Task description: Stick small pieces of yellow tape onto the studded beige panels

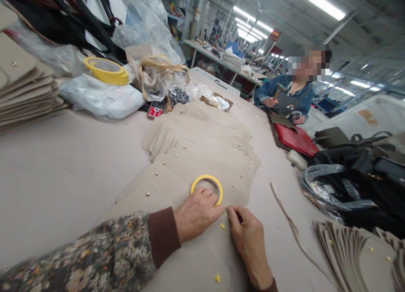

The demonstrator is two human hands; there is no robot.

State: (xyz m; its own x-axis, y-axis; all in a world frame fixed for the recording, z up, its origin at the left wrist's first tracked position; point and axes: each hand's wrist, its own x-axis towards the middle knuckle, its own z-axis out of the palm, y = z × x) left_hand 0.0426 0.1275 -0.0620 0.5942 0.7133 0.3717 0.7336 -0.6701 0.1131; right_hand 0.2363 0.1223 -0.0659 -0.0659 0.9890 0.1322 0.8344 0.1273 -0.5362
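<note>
My left hand point(199, 214) is closed around the lower rim of a yellow tape roll point(206, 178), which lies over the beige panels. Close beside it my right hand point(248, 237) pinches with thumb and forefinger near the roll's edge; what sits between the fingertips is too small to make out. Under both hands spreads an overlapping row of beige bag panels point(202, 157) with small gold metal fittings. On the nearest panel are two bits of yellow tape point(217, 278), one by my right hand and one lower down.
Stacked beige panels point(28, 85) stand at left; more panels point(351, 254) fan out at lower right. Yellow tape rolls point(106, 70) rest on a plastic-wrapped packet point(101, 97). Black bags point(354, 174) lie at right. Across the table a co-worker point(284, 93) holds a hammer point(279, 90) by a red block point(295, 138).
</note>
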